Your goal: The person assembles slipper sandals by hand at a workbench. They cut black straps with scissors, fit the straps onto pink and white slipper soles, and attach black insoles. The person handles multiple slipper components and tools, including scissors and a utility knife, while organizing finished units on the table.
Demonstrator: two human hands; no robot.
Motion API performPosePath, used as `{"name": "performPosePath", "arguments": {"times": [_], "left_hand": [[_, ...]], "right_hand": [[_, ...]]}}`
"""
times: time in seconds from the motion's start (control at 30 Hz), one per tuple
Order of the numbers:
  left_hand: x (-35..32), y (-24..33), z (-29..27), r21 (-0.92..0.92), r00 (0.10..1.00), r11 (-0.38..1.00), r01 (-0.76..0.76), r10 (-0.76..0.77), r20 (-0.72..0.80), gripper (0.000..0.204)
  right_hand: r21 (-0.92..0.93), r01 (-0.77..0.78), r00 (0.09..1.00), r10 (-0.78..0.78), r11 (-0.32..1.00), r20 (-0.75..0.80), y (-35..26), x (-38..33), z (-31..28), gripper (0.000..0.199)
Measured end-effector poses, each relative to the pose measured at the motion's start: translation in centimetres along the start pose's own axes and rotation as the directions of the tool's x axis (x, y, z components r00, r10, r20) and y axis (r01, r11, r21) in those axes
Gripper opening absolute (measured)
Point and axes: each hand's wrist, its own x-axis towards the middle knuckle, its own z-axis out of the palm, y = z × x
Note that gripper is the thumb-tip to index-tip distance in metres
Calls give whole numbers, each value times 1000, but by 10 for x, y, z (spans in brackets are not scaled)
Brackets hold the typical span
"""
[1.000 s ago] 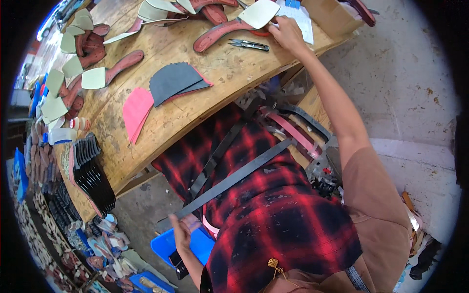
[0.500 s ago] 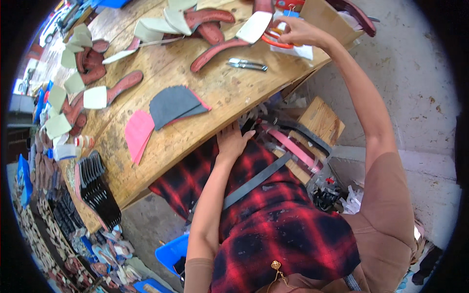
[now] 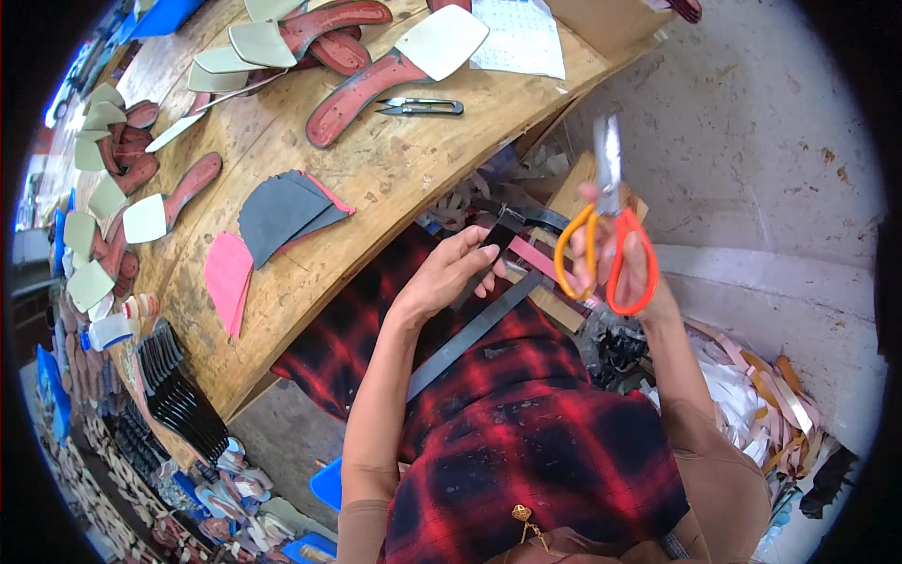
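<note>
My right hand point(image 3: 644, 282) is closed round the handles of a pair of scissors point(image 3: 611, 188), one loop orange-yellow and the other red-orange. Their bright blades point up and away, slightly blurred. Over my lap, my left hand point(image 3: 442, 277) pinches a black strap point(image 3: 500, 235) between thumb and fingers; its far end sticks out past the fingertips. Just beyond lies a pink strip point(image 3: 531, 254) beside the black strap. A long dark grey strap point(image 3: 474, 334) runs diagonally across my red-and-black checked apron point(image 3: 526, 442), below the left hand.
The wooden table point(image 3: 282, 136) bears red sole pieces with pale flaps point(image 3: 357, 94), thread snips point(image 3: 421, 106), a stack of dark grey pieces point(image 3: 287, 216) and pink pieces point(image 3: 228, 277). Black strips point(image 3: 183, 390) hang at its near-left corner. Scraps point(image 3: 752, 395) lie heaped at right.
My right hand has brought the scissors from the table's far right edge down beside my lap. The left hand, before resting by the table edge, now grips the black strap. The view has shifted.
</note>
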Motion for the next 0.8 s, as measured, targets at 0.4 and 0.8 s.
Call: {"name": "performPosePath", "arguments": {"times": [0.4, 0.8], "left_hand": [[-5, 7, 6, -125, 988, 992, -22, 3, -152, 20], [-1, 7, 3, -25, 991, 997, 71, -73, -112, 21]], "right_hand": [[-801, -212, 901, 429, 560, 62, 24, -5, -18, 103], [-808, -97, 969, 241, 581, 57, 51, 9, -19, 65]]}}
